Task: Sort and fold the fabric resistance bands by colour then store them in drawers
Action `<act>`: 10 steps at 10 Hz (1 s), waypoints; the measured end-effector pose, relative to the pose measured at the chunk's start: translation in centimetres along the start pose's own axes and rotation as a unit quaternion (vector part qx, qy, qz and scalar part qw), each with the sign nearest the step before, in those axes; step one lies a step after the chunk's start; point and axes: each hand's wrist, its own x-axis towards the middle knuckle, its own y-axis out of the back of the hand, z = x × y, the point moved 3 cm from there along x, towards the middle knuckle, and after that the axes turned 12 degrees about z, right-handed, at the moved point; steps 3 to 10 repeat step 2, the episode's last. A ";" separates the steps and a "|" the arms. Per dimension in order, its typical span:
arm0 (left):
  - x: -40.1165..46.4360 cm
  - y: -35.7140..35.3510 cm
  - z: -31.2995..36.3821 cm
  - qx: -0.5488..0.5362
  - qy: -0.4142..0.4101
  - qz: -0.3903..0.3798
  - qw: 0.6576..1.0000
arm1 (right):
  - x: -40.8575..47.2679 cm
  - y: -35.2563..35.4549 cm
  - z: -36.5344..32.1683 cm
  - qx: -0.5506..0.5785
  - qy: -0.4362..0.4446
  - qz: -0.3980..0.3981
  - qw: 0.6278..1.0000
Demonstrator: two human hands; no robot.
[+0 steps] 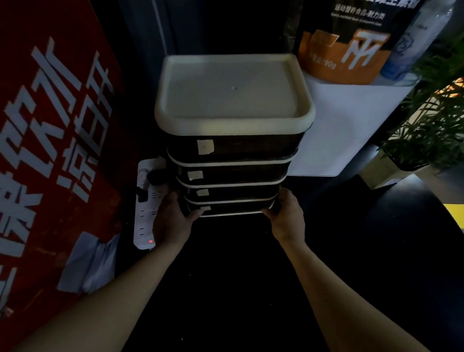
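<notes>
On the dark floor (235, 268) at frame centre stood a white-topped, dark plastic four-drawer unit (233, 139); contents hidden, seemingly shut. Left hand (175, 216) and right hand (286, 214) clasped its bottom drawer (229, 210).

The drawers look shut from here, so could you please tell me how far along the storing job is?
Done: nothing can be confirmed; all four drawers of the drawer unit sit closed and no bands show. In hand: the left hand and right hand grip the sides of the bottom drawer. Left: sorting, folding and storing cannot be judged.
</notes>
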 end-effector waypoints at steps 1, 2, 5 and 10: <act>-1.4 1.0 0.1 -0.001 0.012 -0.042 0.999 | -2.2 1.2 -0.7 -0.045 -0.001 -0.044 0.998; -3.2 2.7 0.9 -0.006 -0.016 -0.064 0.998 | -4.4 2.7 -1.6 -0.086 0.028 -0.070 0.993; -3.2 2.7 0.9 -0.006 -0.016 -0.064 0.998 | -4.4 2.7 -1.6 -0.086 0.028 -0.070 0.993; -3.2 2.7 0.9 -0.006 -0.016 -0.064 0.998 | -4.4 2.7 -1.6 -0.086 0.028 -0.070 0.993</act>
